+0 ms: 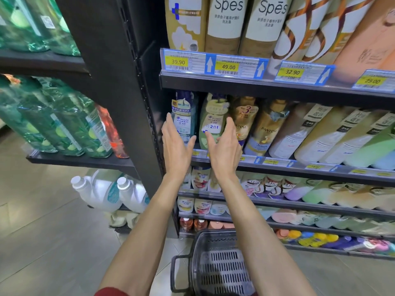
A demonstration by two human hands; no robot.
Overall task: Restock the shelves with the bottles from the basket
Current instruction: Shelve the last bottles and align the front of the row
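Observation:
Both my hands are raised to the second shelf [277, 165] at its left end. My left hand [176, 144] is open, fingers straight, in front of a blue-and-white shampoo bottle [183, 118]. My right hand [224, 146] is open too, its fingers spread around the lower part of a pale green "2合1" shampoo bottle [213, 118] that stands upright beside the blue one; whether it touches the bottle I cannot tell. A dark plastic basket [215, 265] sits on the floor below my arms; the part I see holds nothing.
Gold Pantene bottles [245, 120] stand right of the green one. The shelf above [256, 82] carries tall bottles and yellow price tags. Lower shelves hold several rows of bottles. A black upright [128, 82] separates a left rack of green bottles [64, 124]. White jugs [102, 191] stand low.

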